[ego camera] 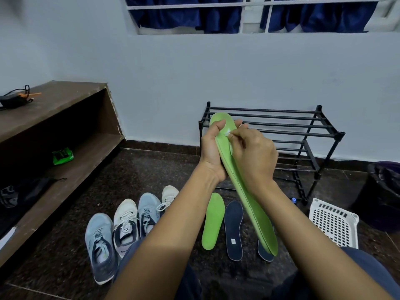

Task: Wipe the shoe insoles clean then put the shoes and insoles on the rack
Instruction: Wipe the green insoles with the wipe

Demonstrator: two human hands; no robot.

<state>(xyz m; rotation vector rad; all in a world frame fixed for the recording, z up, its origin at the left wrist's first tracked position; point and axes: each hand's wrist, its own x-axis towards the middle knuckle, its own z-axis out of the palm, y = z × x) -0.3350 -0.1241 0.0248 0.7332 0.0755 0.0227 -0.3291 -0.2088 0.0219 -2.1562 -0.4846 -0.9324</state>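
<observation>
Dark speckled floor (151, 169) meets a pale wall, and the black rack (270, 124) stands against that wall straight ahead of me. From my seat, the left hand (213, 152) is clamped around the green insole (249, 202), thumb over its face near the toe and fingers behind it. The right hand (253, 154) pinches a small white wipe (227, 133) and presses it on the insole's face just beside that thumb. What matters for the next stroke is how the insole lies. Its long axis runs from the toe, up and away toward the rack, down to the heel, low and close to my lap. The wipe sits at the far end, so I judge the stroke has to come back toward me along that axis, the right hand travelling while the left only braces. On the floor below, a second green insole (213, 221) and a dark insole (233, 230) lie side by side, with another dark one partly hidden behind the held piece. Four shoes (99, 241) stand in a row to the left, well apart from the rack. None of the shoes or insoles is on the rack yet, so I reckon the wiping is midway at best.
</observation>
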